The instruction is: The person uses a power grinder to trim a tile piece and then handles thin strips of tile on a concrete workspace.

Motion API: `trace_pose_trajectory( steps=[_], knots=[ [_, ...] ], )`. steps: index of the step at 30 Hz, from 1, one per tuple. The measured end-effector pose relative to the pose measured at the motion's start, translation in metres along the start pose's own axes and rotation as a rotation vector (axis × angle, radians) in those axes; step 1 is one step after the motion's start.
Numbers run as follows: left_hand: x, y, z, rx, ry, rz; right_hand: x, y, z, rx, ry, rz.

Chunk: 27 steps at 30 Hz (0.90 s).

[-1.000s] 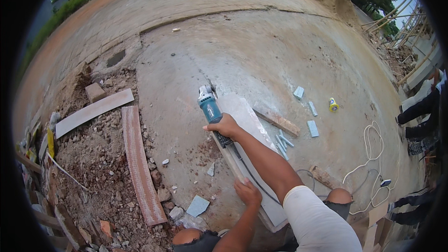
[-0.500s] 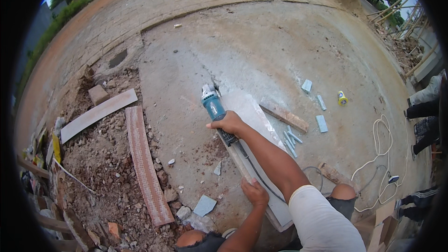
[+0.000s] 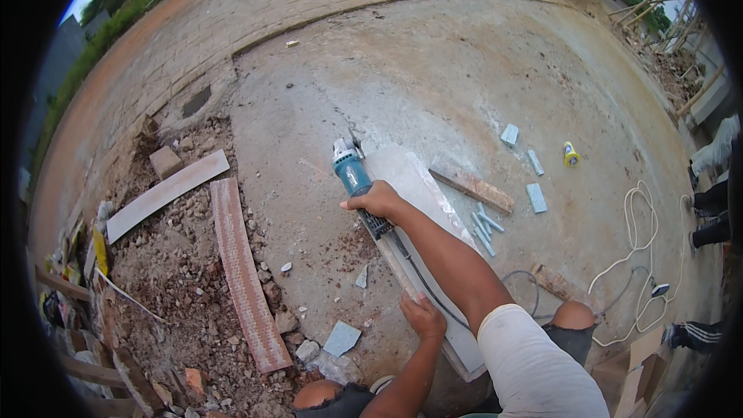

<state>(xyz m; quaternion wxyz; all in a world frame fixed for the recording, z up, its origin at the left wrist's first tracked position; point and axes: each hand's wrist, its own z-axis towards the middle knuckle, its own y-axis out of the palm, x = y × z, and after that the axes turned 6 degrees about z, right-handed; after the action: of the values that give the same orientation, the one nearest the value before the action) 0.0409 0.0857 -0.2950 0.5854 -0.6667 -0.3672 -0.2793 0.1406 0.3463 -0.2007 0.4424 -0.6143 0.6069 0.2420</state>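
Note:
My right hand (image 3: 377,200) is closed around the body of a teal angle grinder (image 3: 353,173). The grinder's silver head and disc point away from me, beside the far left corner of a long pale tile slab (image 3: 391,161). A dark cord (image 3: 424,277) runs from the grinder back over the slab and under my right arm. Lower down, my left hand (image 3: 423,316) grips the slab's left edge, its fingertips partly hidden. The slab lies lengthwise between my knees, with my right forearm crossing above it.
Right of the slab lie a brick-like bar (image 3: 472,185), several pale blue offcuts (image 3: 536,197) and a yellow cup (image 3: 571,154). A white cable (image 3: 636,244) loops farther right, near people's legs (image 3: 710,213). Leftward, two strips, one patterned (image 3: 246,275), rest on rubble (image 3: 174,263).
The view has shifted slightly. Both hands keep their holds on the grinder and the slab. At the right edge, the standing people's legs have changed position.

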Motion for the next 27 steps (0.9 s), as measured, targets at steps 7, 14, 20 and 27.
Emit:
trace_pose_trajectory(
  steps=[7,14,20,27],
  knots=[
    [-0.0021,0.0018,0.0006,-0.008,-0.012,0.013,-0.0011,-0.0004,0.0,-0.008,0.025,0.012],
    [0.0002,0.0003,0.0002,-0.015,-0.024,0.003,-0.0054,-0.0016,-0.0025,-0.006,0.027,-0.009],
    [0.0,0.0001,0.0005,-0.017,-0.029,0.006,-0.004,-0.0007,0.0001,-0.008,0.031,0.005],
    [-0.0018,0.0012,0.0009,-0.022,-0.03,0.01,-0.0021,-0.0008,0.0033,-0.028,0.031,0.035]
  ],
)
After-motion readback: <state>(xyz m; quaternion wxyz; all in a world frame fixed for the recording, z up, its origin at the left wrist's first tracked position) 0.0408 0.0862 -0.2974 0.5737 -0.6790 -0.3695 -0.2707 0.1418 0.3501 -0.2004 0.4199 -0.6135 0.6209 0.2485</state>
